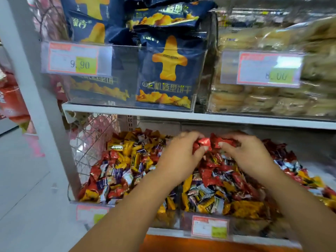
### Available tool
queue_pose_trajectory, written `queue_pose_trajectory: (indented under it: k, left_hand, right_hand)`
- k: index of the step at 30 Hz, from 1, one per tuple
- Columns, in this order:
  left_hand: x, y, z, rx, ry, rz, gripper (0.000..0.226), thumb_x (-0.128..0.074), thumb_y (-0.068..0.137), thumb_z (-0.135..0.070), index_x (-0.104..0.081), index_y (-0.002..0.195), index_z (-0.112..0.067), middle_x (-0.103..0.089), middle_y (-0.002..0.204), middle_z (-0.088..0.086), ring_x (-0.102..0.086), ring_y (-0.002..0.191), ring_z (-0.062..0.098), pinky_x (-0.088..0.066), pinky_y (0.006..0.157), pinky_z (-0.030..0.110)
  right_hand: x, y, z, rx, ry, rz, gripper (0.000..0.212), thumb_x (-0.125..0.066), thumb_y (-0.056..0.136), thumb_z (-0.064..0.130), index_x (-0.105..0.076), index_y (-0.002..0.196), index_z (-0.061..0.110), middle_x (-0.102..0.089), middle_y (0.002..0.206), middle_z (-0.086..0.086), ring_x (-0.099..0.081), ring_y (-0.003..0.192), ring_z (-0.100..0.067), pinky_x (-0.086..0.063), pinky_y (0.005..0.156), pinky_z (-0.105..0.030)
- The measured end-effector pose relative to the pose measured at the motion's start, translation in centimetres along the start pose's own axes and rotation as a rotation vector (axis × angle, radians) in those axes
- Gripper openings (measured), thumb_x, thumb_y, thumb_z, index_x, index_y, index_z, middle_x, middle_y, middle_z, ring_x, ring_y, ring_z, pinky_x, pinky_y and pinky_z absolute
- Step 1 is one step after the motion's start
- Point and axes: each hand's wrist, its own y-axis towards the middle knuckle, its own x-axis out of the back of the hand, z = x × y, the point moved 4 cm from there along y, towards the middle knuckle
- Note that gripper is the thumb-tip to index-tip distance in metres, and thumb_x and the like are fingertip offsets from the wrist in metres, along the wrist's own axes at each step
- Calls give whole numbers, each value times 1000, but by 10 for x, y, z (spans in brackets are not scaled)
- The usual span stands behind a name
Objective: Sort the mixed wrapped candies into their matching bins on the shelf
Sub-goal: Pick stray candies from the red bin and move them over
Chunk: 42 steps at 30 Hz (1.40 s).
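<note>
left hand [181,153] + right hand [249,153] both pinching red candies [205,142], prob bunching reds for one bin; mixed pile [205,191] just below grip

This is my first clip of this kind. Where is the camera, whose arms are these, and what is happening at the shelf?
There is no machine here. A person wears one camera on the head, looking down at their own bare arms. The left hand and right hand each grip red candies above the lower bins. The bins hold mixed candies in red, yellow and purple-white wrappers. On the shelf above are blue biscuit bags and pale wrapped cakes.
</note>
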Motion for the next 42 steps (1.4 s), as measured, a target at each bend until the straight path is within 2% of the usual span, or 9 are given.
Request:
queue_pose_trajectory:
  k: [2,5,8,15,21,26,30,37,42]
  left_hand:
    - [-18,5,-9,-47,99,27,34,-56,95,-36,-54,127,-28,-56,120,0,-49,114,20,-40,96,33]
    - [-38,6,-1,-36,274,156,55,-62,89,-43,-40,140,-43,-43,138,1,-31,127,26,-28,105,34]
    - [-30,1,9,-23,193,170,69,-67,86,-44,-30,145,-47,-29,151,-1,-16,137,20,-20,114,33]
    - [63,-51,53,85,248,69,48,-57,94,-40,-44,140,-38,-37,148,-10,-25,139,12,-21,112,28]
    - [124,-119,106,334,381,5,39,-59,93,-35,-54,132,-38,-54,133,-11,-56,97,9,-41,85,22]
    - [133,-157,120,382,430,57,44,-50,97,-37,-41,141,-41,-48,137,-19,-49,118,3,-38,94,16]
    - [134,-159,126,389,395,36,43,-48,97,-38,-42,139,-44,-52,132,-21,-53,112,1,-44,92,18]
    - [136,-148,137,414,395,-23,46,-51,96,-37,-38,140,-45,-62,121,-15,-60,103,8,-52,87,29]
    - [137,-143,147,465,333,-91,49,-55,95,-35,-39,142,-41,-64,120,-22,-62,100,-1,-46,89,17]
  right_hand:
    - [4,-2,-11,6,-59,26,29,-66,90,23,-69,118,16,-69,113,2,-60,98,-8,-39,85,-18]
    - [-2,-7,-26,-5,-205,256,45,-62,92,32,-54,135,24,-54,136,0,-50,123,-13,-34,100,-19]
    - [3,-8,-27,-9,-211,278,43,-59,94,32,-52,136,30,-52,137,0,-49,124,-14,-34,101,-21]
    - [-8,-15,25,142,-86,256,24,-58,95,29,-64,118,36,-61,116,13,-53,92,1,-38,77,-13]
    - [-65,-27,88,335,-104,428,24,-55,96,34,-61,118,41,-54,121,19,-49,114,-2,-34,88,-18]
    - [-123,-30,126,422,-127,598,30,-50,99,32,-58,128,33,-50,137,14,-46,125,-6,-33,98,-20]
    - [-166,-16,148,409,-62,638,38,-43,103,25,-47,140,28,-40,150,5,-39,135,-15,-33,106,-27]
    - [-239,2,158,485,-179,675,52,-40,103,17,-25,152,23,-18,160,3,-12,145,-18,-11,118,-28]
    - [-239,14,158,558,-381,766,53,-51,99,25,-32,149,29,-30,148,3,-25,129,-21,-26,109,-32]
